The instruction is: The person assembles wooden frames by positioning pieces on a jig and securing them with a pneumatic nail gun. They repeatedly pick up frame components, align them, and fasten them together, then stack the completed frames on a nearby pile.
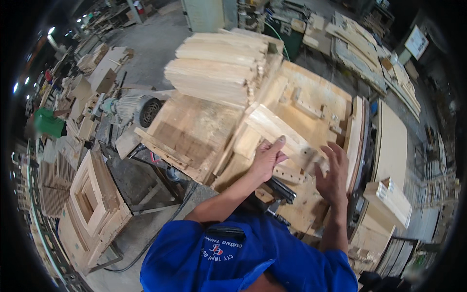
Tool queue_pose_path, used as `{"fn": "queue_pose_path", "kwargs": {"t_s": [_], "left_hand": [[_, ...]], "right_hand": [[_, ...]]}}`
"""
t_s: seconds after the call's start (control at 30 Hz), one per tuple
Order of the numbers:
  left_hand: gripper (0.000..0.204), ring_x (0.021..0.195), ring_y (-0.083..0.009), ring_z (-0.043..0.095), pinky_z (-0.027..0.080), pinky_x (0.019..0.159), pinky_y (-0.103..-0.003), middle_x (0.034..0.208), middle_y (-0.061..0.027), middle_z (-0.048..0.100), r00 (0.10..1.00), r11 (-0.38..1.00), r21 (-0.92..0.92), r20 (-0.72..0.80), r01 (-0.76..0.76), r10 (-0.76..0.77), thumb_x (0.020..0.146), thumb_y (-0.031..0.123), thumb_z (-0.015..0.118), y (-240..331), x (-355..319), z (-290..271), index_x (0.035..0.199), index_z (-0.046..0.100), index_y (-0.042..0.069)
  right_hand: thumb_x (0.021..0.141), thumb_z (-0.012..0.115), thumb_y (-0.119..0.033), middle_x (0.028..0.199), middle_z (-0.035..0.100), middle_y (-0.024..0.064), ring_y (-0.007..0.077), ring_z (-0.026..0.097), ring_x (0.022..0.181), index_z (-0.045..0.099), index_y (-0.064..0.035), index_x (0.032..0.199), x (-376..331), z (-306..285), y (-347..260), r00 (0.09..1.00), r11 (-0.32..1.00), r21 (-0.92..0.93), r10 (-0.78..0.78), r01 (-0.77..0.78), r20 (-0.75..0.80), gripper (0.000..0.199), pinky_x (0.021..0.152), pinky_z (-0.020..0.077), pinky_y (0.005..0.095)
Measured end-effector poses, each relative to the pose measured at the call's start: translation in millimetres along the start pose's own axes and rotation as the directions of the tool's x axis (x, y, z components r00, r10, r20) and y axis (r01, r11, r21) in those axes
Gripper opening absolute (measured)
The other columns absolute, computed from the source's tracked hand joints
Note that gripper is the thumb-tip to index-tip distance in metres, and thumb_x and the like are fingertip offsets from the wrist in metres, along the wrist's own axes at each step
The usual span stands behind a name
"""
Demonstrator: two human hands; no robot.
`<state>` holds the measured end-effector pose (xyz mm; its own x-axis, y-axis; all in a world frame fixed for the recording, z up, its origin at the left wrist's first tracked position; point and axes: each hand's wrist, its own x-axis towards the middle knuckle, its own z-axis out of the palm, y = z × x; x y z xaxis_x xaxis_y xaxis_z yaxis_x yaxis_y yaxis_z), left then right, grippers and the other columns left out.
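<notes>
- A blue short-sleeved work shirt filled the lower edge of the view, with both bare forearms reaching up and away from it.
- The left hand gripped the near end of a pale, flat rectangular wooden board, thumb up along the board's edge and fingers curled beneath it.
- The right hand hung released just right of that board – fingers spread and slightly blurred; whether the fingertips touched the wood could not be told.
- The board lay tilted over the middle of the desk, its far end pointing toward the stack behind it.
- The worn plywood-topped desk carried the board, with a row of small holes in a wooden strip just below the left hand and a dark metal part near the desk's front edge.
- A tall stack of light, rough-sawn wooden slats stood on the far left part of the desk, well beyond the hands.
- To the left, apart from the desk, sat a grey electric motor; nearer the lower left lay nested square wooden frames.
- At the right, a small pale wooden block rested beside the desk – farther back, long planks were piled on the grey concrete floor.
</notes>
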<state>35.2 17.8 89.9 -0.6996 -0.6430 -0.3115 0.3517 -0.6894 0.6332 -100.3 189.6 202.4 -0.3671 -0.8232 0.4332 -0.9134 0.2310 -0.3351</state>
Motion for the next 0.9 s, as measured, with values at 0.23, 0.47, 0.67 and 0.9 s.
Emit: {"fn": "queue_pose_path", "kwargs": {"t_s": [0.23, 0.47, 0.67, 0.9], "left_hand": [[0.028, 0.092, -0.0139, 0.072, 0.061, 0.087, -0.03, 0.106, -0.0064, 0.071, 0.95, 0.966, 0.093, 0.179, 0.242, -0.256, 0.109, 0.028, 0.064, -62.0, -31.1, 9.6, 0.122, 0.062, 0.003], [0.022, 0.063, -0.0101, 0.059, 0.044, 0.049, -0.024, 0.088, -0.0088, 0.073, 0.935, 0.91, 0.351, -0.342, 0.221, -0.095, 0.106, 0.019, 0.064, 25.9, -45.5, -86.5, 0.113, 0.068, -0.001], [0.014, 0.05, -0.0073, 0.046, 0.032, 0.035, -0.022, 0.083, -0.0054, 0.069, 0.888, 0.92, 0.072, -0.301, 0.384, -0.347, 0.106, 0.02, 0.056, 23.8, -28.2, -136.0, 0.098, 0.062, 0.01], [0.018, 0.044, -0.0095, 0.04, 0.028, 0.036, -0.025, 0.058, 0.0051, 0.045, 0.829, 0.849, 0.214, -0.423, 0.484, -0.366, 0.1, 0.02, 0.057, 24.6, 5.7, -139.4, 0.083, 0.057, 0.016]], "right_hand": [[0.078, 0.081, -0.012, 0.137, 0.056, 0.022, 0.0435, 0.056, 0.122, 0.053, -0.0058, 0.148, -27.5, 55.0, 31.2, 0.973, 0.995, 0.089, 0.02, -0.041, 0.231, 0.075, 0.105, 0.0455, 0.0508], [0.08, 0.08, -0.014, 0.136, 0.059, 0.0246, 0.044, 0.056, 0.126, 0.056, -0.0048, 0.146, -46.8, 78.6, 84.6, 0.912, 0.986, 0.156, -0.008, -0.061, 0.41, 0.071, 0.111, 0.044, 0.0513], [0.079, 0.077, -0.02, 0.131, 0.061, 0.0209, 0.0403, 0.056, 0.128, 0.058, -0.0058, 0.139, -39.3, 149.3, 84.6, 0.836, 0.985, 0.148, -0.159, 0.094, 0.525, 0.065, 0.113, 0.0408, 0.0529], [0.078, 0.081, -0.028, 0.124, 0.06, 0.0184, 0.0398, 0.058, 0.12, 0.059, -0.008, 0.136, -42.5, 157.6, 100.2, 0.915, 0.977, 0.169, -0.183, 0.129, 0.36, 0.065, 0.104, 0.0435, 0.0524]]}}
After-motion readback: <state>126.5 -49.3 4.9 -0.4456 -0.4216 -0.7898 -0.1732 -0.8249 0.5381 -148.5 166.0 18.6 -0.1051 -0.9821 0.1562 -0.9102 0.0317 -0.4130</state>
